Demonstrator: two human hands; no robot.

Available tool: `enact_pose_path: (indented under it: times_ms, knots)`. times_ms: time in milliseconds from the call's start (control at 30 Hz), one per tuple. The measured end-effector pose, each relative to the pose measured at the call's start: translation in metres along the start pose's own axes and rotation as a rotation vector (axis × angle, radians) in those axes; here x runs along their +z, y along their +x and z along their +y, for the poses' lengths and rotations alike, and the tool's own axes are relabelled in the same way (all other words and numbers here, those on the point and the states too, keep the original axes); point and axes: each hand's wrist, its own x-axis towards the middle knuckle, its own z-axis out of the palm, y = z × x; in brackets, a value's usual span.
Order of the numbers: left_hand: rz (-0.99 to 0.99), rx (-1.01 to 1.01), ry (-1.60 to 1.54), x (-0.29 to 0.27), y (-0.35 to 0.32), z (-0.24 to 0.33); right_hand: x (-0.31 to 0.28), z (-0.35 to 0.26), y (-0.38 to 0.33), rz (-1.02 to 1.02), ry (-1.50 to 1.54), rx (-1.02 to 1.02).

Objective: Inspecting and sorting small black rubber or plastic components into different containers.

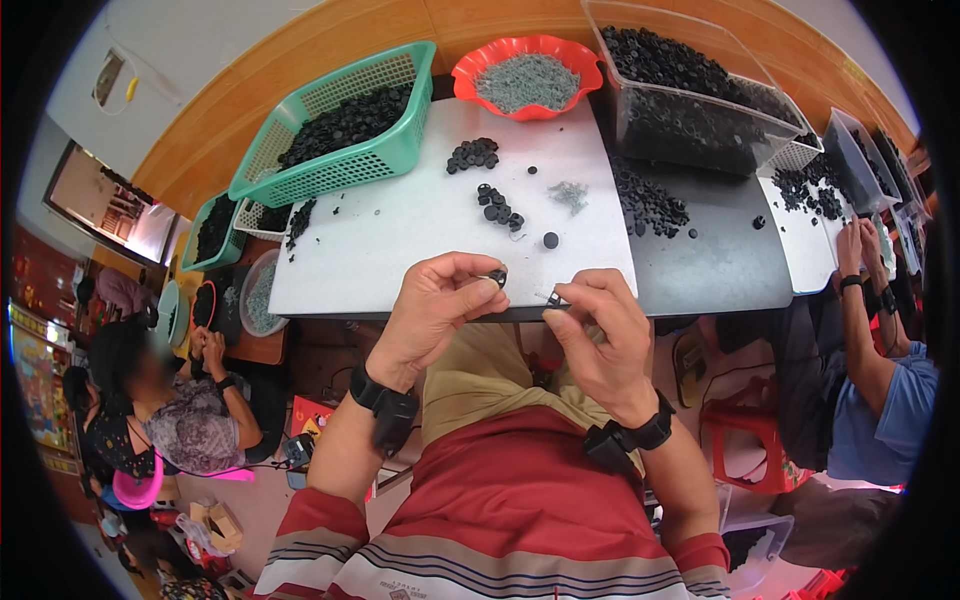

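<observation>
My left hand (438,302) is closed, pinching a small round black plastic part (498,277) between thumb and fingertips. A little to its right, my right hand (603,330) pinches a small black piece (554,299) with a thin metal bit sticking out of it. Both hands are above the near edge of the white work surface (400,250), and the two pieces are apart. Beyond them lie a round black cap (550,240), a cluster of black parts (498,208), a second black cluster (472,155) and a small heap of thin metal pieces (569,196).
At the back stand a green basket (330,180) of black parts, a red scalloped bowl (468,88) of grey metal pieces and a clear bin (690,135) of black parts. Loose black parts (650,203) lie beside the bin. Co-workers sit left and right.
</observation>
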Motion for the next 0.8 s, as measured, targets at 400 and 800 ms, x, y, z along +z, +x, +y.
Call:
enact_pose_path:
  times_ms: [400,800]
  knots:
    - [-0.076,-0.086,-0.422,0.001,-0.004,-0.017,0.011,0.004,0.011,-0.046,-0.006,-0.004]
    - [-0.079,-0.094,-0.372,0.006,-0.005,-0.022,0.009,0.004,0.01,-0.137,-0.09,0.025]
